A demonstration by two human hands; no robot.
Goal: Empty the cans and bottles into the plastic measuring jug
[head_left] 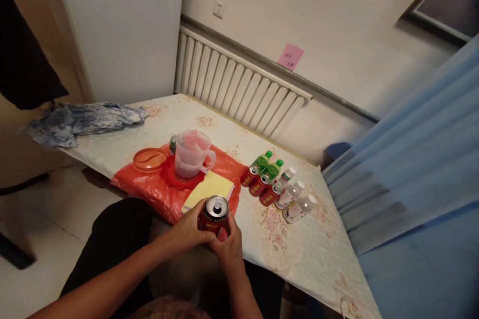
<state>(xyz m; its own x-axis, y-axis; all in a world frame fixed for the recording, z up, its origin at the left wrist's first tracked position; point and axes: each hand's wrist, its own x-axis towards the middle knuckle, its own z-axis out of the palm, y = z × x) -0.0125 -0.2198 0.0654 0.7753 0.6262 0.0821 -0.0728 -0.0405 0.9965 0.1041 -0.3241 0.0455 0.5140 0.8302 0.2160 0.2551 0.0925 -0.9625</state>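
Note:
A dark red can [214, 215] with an opened silver top is held upright near the table's front edge. My left hand [192, 230] wraps its left side, and my right hand [229, 246] wraps its right side, with the thumbs meeting in front. Just beyond the can lies a yellow pad [210, 188] on a red plastic sheet [144, 189]. A translucent pitcher [191, 154] stands on a red scalloped dish [174, 179], with an orange round lid [149, 159] to its left. Partly hidden behind the pitcher is a green can [172, 144].
Right of the sheet, on the flowered tablecloth [262, 249], stand three red cans [259, 186], two green-capped bottles [274, 169] and several clear bottles [295, 208]. A crumpled blue-white cloth [86, 120] lies far left. A radiator [235, 82] and blue curtain [404, 159] border the table.

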